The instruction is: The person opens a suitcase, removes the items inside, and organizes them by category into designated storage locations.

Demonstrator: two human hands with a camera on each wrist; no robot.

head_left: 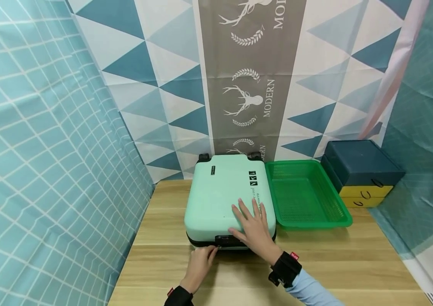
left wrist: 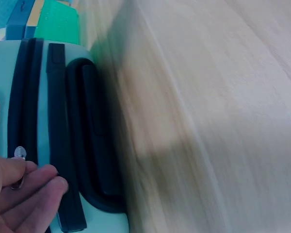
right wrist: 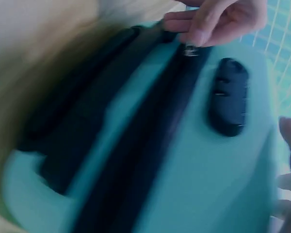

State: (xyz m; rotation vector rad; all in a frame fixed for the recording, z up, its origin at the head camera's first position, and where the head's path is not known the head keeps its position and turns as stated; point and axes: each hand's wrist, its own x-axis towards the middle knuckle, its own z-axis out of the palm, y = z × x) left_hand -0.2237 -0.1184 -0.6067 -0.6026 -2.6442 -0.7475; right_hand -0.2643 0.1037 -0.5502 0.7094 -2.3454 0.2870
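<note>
A mint-green hard-shell suitcase (head_left: 220,191) lies flat on the wooden table, its wheels toward the wall. My left hand (head_left: 200,261) is at its near side and pinches a metal zipper pull (left wrist: 20,152) between thumb and fingers. The black zipper (right wrist: 150,126) runs along that side, beside a black carry handle (left wrist: 63,131). On the lid rests my right hand (head_left: 254,227), fingers spread and straight, near the front right corner. A black lock (right wrist: 229,97) sits on the shell close to the zipper pull.
Against the suitcase's right side stands a green plastic basket (head_left: 304,225). Farther right are stacked dark blue and yellow boxes (head_left: 362,163). A patterned curtain (head_left: 170,85) hangs behind the table (head_left: 155,255), with a blue checked one (head_left: 48,148) at the left.
</note>
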